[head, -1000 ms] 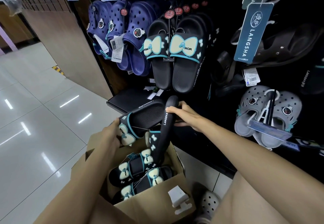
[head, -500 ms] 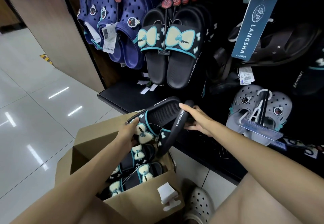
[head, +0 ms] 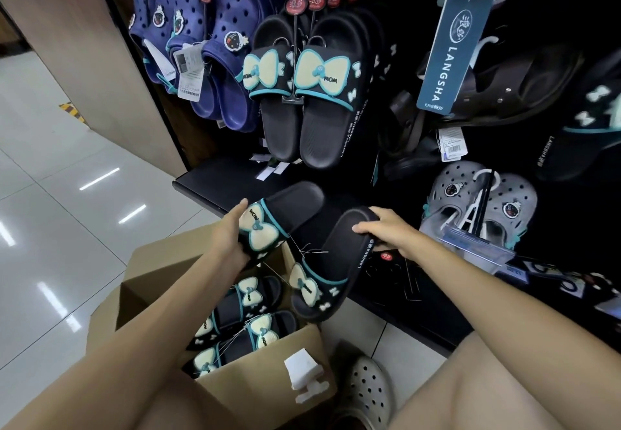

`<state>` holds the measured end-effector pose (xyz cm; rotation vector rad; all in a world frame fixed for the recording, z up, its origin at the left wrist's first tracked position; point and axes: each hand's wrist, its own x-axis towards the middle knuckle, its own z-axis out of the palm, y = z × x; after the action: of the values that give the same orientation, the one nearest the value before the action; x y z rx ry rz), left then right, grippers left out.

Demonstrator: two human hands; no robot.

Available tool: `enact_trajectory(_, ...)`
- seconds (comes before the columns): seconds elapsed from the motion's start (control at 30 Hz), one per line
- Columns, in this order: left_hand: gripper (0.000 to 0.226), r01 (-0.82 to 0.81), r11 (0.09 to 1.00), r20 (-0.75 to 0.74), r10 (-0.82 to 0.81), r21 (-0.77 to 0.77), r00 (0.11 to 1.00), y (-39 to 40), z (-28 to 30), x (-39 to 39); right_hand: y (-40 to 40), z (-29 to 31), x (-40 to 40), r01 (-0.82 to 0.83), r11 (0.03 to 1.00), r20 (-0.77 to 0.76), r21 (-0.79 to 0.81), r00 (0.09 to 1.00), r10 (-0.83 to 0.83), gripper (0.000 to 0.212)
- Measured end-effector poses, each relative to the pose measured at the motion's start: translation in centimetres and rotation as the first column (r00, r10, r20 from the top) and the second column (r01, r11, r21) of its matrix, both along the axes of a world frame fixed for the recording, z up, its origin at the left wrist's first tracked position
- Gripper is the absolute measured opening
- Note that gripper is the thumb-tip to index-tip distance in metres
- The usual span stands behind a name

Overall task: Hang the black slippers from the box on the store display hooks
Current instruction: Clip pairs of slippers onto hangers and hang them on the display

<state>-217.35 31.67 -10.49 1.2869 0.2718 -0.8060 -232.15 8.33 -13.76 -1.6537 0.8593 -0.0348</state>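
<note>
Slippers have parted since a moment ago: your left hand (head: 232,238) grips the bow strap of one black slipper (head: 282,217), your right hand (head: 389,231) clasps the heel of the other slipper (head: 329,268), at 3 o'clock of it, above the box (head: 255,376). They look ready for hanging. Any hanger joining them is hard to make out.

Two black bow-trimmed slippers (head: 322,254) are held above the open cardboard box (head: 255,376) holding more.
</note>
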Motion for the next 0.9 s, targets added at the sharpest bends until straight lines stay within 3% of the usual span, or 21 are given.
enact_trajectory(0.13, 0.029, 0.033, 0.998, 0.014, -0.034, 0.060, 0.999, -0.9, 0.0, -1.2, -0.1, 0.0, -0.9, -0.021, 1.000, 0.008, 0.000, 1.000, 0.021, 0.049)
enact_trajectory(0.27, 0.014, 0.103, 0.991, 0.108, -0.112, 0.083, 0.988, -2.2, 0.1, -2.5, 0.2, 0.4, -1.5, -0.055, 0.997, 0.029, 0.053, 0.998, 0.054, 0.031)
enact_trajectory(0.37, 0.018, 0.116, 0.988, 0.156, -0.130, 0.097, 0.979, -2.5, 0.0, -2.5, 0.8, -0.2, -1.5, -0.036, 0.994, 0.028, 0.103, 0.999, 0.033, 0.028)
enact_trajectory(0.67, 0.016, 0.197, 0.942, 0.214, -0.259, 0.272, 0.942, -2.8, -3.3, -1.8, 1.9, -3.6, -0.6, 0.142, 0.951, -0.103, 0.274, 0.988, -0.118, 0.044)
enact_trajectory(0.9, 0.030, 0.306, 0.838, 0.166, -0.416, 0.451, 0.894, -2.9, -5.6, 0.4, 1.2, -5.5, -0.9, 0.168, 0.957, -0.173, 0.234, 0.976, -0.129, 0.049)
